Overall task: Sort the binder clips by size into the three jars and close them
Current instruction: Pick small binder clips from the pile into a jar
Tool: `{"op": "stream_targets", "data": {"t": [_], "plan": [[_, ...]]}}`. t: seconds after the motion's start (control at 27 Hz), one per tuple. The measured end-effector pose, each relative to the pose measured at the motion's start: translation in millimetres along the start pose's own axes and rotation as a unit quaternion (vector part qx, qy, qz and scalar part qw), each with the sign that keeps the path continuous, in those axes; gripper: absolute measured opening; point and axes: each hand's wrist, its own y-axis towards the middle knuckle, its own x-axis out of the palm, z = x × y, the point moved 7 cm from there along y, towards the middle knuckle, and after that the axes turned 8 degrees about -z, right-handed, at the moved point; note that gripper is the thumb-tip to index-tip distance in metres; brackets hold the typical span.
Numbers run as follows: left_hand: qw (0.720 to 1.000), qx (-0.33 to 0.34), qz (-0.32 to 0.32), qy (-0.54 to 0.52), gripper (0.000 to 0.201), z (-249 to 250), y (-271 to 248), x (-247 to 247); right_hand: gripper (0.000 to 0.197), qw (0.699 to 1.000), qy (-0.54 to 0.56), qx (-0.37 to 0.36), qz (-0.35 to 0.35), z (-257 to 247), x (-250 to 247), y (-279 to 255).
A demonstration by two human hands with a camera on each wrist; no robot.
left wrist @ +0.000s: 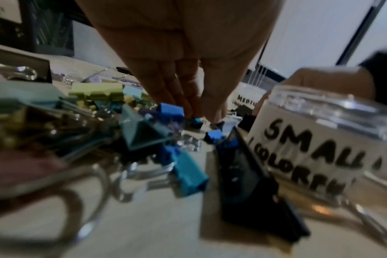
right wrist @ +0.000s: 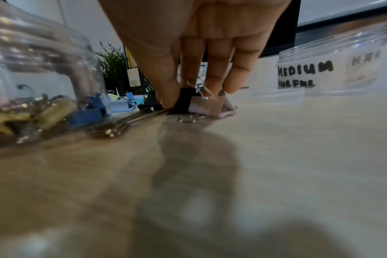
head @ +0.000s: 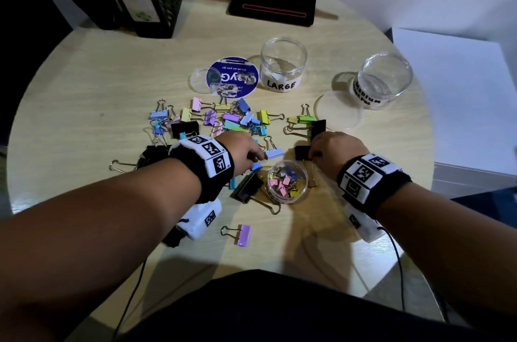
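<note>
Overhead head view; low, close wrists

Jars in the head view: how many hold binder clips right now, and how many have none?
Holding clips: 1, the small jar
No clips: 2, the large jar and the medium jar
Total: 3 jars

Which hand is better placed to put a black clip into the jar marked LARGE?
Probably the right hand. Its fingers already pinch a black clip, and the open LARGE jar stands ahead of it. The left hand is busy at a small blue clip.
</note>
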Motion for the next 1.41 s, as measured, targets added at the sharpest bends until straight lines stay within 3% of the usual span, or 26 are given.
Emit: {"op": "stream_targets", "data": {"t": [0.11,0.26,0.56,0.7,1.0,1.26,1.41], "plan": [[0.998,-0.009,0.053,-0.027,0.030,-6.8,-3.2,-12.7,0.016,0.999,-0.033,0.001,-0.006,-5.5,-3.9,-0.4],[0.998,-0.052,0.014,0.043,0.038,-16.8,1.4,-14.0,0.014,0.994,-0.072,-0.085,0.019,-41.1,-25.0,-2.6],[0.999,-0.030,0.001,0.043,0.042,-11.5,12.2,-8.1,0.036,0.969,-0.162,-0.165,-0.086,-85.6,-30.9,29.1],[0.999,-0.027,0.003,0.040,0.042,-11.0,18.0,-4.2,0.039,0.966,-0.153,-0.171,-0.115,-90.6,-21.0,30.8],[0.996,-0.019,0.030,0.085,0.022,-3.5,24.2,-10.2,0.035,0.968,-0.185,-0.136,-0.104,-80.5,-22.9,36.0],[0.998,0.022,0.008,0.060,0.025,1.1,20.4,-2.3,0.028,0.972,-0.107,-0.176,-0.111,-95.0,-22.0,30.8],[0.998,0.016,0.006,0.065,0.026,2.2,19.5,-2.4,0.026,0.969,-0.134,-0.167,-0.119,-95.9,-19.4,34.4]]}}
